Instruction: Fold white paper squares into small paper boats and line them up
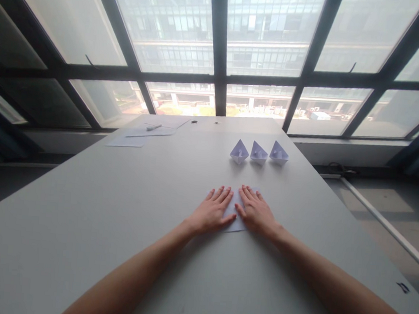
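Note:
A sheet of pale paper point(236, 224) lies flat on the white table point(123, 218), partly hidden under my hands. My left hand point(215, 210) rests flat over its left side, fingers stretched forward and thumb pointing right. Over the right side lies my right hand point(256, 211), also flat, with its fingers angled forward and left. A narrow strip of the paper shows between the two hands. Beyond them, three folded paper boats stand in a row: a left boat point(239, 152), a middle boat point(258, 153) and a right boat point(279, 154).
Loose paper sheets point(125, 141) lie at the table's far left, with a small whitish object point(154, 127) on top that I cannot make out. Two round holes sit near the far edge. Large windows point(180, 25) rise behind the table. A dark mark point(402, 287) is near the right edge.

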A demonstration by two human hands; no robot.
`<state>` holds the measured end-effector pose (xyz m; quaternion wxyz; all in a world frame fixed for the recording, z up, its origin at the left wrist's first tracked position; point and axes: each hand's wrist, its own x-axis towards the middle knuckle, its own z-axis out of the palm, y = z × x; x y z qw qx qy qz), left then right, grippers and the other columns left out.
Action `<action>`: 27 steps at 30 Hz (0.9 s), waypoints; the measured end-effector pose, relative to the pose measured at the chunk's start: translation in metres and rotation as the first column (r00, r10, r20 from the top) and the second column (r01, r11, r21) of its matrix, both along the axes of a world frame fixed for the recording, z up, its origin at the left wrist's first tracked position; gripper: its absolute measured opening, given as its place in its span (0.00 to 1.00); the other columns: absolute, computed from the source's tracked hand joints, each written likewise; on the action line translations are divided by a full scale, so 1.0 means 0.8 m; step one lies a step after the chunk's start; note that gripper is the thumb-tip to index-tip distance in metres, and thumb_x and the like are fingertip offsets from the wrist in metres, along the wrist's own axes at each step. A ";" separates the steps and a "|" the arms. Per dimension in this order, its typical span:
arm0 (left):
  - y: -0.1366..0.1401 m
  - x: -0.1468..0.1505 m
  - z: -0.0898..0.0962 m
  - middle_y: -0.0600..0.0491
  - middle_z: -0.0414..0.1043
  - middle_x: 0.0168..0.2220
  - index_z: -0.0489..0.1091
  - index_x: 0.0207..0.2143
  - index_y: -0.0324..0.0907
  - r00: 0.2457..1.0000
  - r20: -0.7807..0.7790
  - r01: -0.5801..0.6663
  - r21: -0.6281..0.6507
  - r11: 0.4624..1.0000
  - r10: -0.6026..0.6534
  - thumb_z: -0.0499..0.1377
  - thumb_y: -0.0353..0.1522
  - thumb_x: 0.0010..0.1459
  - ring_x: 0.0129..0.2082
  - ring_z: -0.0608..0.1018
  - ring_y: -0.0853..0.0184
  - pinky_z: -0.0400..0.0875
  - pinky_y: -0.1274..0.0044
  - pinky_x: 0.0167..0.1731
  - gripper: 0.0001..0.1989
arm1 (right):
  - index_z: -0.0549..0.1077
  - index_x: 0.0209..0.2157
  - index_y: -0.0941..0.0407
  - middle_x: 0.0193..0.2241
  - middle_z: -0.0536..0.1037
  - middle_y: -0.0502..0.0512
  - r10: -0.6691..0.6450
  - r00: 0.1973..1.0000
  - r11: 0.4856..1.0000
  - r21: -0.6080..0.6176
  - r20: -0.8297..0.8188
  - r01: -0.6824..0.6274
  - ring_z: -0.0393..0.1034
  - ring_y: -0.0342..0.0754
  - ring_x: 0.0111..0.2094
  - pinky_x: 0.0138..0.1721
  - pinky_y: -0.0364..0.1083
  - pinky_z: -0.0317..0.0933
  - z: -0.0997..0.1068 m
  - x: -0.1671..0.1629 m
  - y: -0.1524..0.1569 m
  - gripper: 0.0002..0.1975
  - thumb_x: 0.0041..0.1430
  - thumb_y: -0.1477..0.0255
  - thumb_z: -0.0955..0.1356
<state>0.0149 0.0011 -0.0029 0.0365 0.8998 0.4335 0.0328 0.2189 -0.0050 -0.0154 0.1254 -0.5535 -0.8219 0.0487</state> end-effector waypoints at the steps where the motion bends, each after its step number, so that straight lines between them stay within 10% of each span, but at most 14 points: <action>1: 0.000 0.000 0.000 0.48 0.38 0.71 0.42 0.71 0.40 1.000 0.000 -0.001 -0.002 1.000 0.001 0.37 0.55 0.66 0.71 0.41 0.57 0.37 0.64 0.67 0.40 | 0.53 0.68 0.63 0.68 0.52 0.63 -0.001 1.000 1.000 0.000 0.000 0.001 0.43 0.53 0.69 0.67 0.56 0.36 0.000 0.000 0.000 0.32 0.69 0.59 0.54; 27: -0.003 0.001 0.006 0.49 0.38 0.72 0.41 0.71 0.41 1.000 -0.008 -0.024 -0.034 0.999 0.023 0.38 0.55 0.65 0.71 0.39 0.50 0.37 0.61 0.67 0.40 | 0.54 0.67 0.62 0.68 0.52 0.61 -0.011 1.000 1.000 -0.023 -0.021 0.010 0.44 0.52 0.69 0.67 0.55 0.36 0.005 -0.001 -0.003 0.31 0.69 0.60 0.55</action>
